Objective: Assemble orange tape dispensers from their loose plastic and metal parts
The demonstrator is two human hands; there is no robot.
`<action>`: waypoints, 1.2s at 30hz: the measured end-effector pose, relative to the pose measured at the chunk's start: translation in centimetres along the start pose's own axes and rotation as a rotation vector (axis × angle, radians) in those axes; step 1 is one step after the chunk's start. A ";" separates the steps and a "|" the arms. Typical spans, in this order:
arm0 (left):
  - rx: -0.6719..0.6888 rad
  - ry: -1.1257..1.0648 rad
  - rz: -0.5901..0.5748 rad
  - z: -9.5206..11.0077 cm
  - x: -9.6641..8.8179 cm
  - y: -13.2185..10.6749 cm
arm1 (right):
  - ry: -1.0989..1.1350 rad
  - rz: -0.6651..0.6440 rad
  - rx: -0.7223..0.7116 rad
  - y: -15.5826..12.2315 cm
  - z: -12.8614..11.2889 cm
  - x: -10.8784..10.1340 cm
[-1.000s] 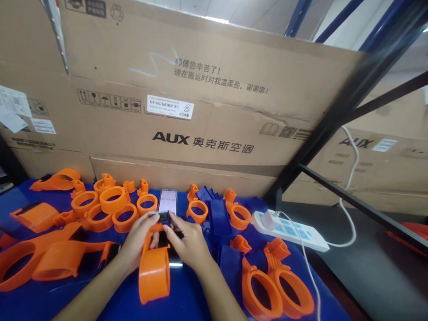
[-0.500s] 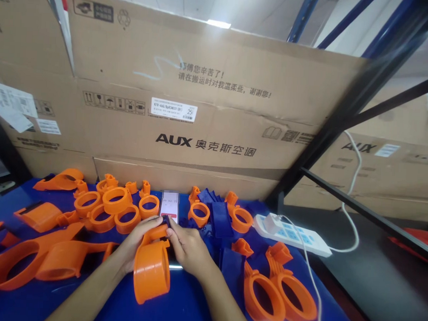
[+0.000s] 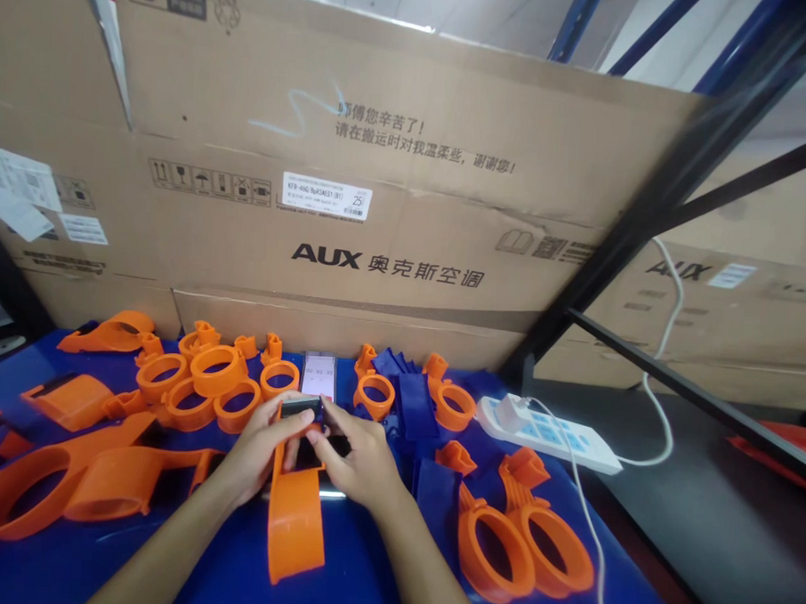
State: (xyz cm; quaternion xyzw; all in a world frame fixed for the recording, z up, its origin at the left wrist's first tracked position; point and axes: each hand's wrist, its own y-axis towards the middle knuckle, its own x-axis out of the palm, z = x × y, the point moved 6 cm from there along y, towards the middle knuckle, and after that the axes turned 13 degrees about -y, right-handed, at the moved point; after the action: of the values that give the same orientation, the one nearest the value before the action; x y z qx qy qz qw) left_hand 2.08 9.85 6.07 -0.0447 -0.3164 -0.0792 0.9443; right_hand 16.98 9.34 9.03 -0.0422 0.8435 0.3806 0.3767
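Both hands hold one orange plastic ring part (image 3: pixel 293 520) over the blue table (image 3: pixel 357 576). My left hand (image 3: pixel 259 452) grips its narrow neck from the left. My right hand (image 3: pixel 356 456) pinches the neck end, where a small dark piece (image 3: pixel 300 408) sits at the fingertips. The wide orange band hangs toward me, below both hands. A phone (image 3: pixel 319 376) with a lit screen stands just behind the hands.
Several orange rings (image 3: pixel 205 382) and larger orange shells (image 3: pixel 67 488) lie on the left. Two orange ring parts (image 3: pixel 526 548) and dark blue pieces (image 3: pixel 412 405) lie on the right. A white power strip (image 3: pixel 544 433) with a cable sits at the table's right edge. Cardboard boxes (image 3: pixel 381 203) stand behind.
The orange part turned in my hands, its band now hanging straighter toward me. My fingers shifted on the neck and the dark piece shows again at the top.
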 end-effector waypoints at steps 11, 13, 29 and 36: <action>0.009 0.052 -0.110 -0.2 -0.4 0.3 | 0.033 0.019 0.071 0.4 -0.1 -1.6; -0.009 0.012 -0.115 0.3 0.1 0.1 | 0.063 0.111 0.146 0.5 1.1 -3.0; 0.015 0.183 -0.024 -0.7 -1.0 0.6 | -0.361 0.024 0.292 0.6 5.6 -6.7; -0.021 0.176 -0.018 -1.8 -0.6 0.5 | 0.044 -0.132 -0.066 1.3 -0.8 -2.4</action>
State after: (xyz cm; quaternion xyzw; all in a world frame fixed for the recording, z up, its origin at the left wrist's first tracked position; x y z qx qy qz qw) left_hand 2.78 10.22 4.31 -0.0447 -0.2315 -0.0947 0.9672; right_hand 17.73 9.26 11.76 -0.1184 0.8339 0.3816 0.3808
